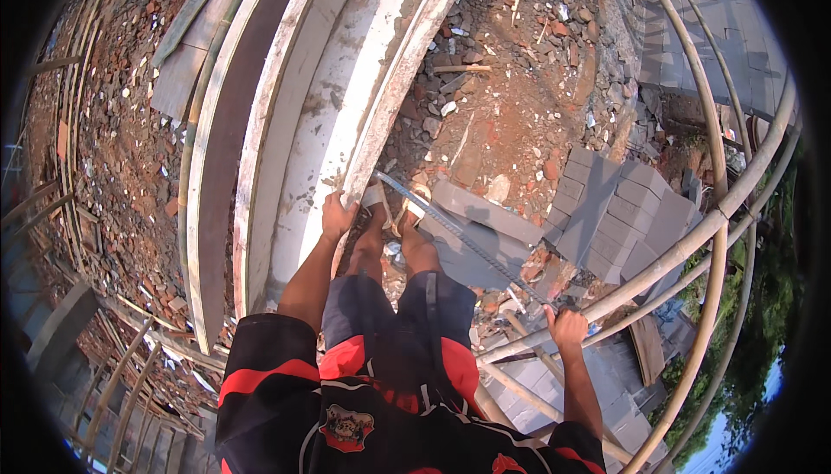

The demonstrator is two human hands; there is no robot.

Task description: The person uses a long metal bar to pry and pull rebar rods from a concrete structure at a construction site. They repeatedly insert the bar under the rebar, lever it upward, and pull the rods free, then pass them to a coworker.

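Observation:
My left hand (338, 216) grips the edge of a long, mortar-stained wooden board (400, 84), which forms the right side of a trough-like form. My right hand (568, 328) is closed around the near end of a ribbed steel bar (485, 247). The bar slants up and left, its far end close to the board and just beyond my feet. A bamboo pole (610, 301) passes right beside my right hand; whether the hand also touches it, I cannot tell. Pale mortar residue covers the trough floor (333, 115) between the boards.
Bamboo scaffold poles (717, 128) curve along the right. Stacked grey blocks (619, 210) and a grey slab (489, 212) lie right of my feet. Rubble and broken brick (121, 162) cover the ground on both sides. A dark-faced board (227, 128) stands left of the trough.

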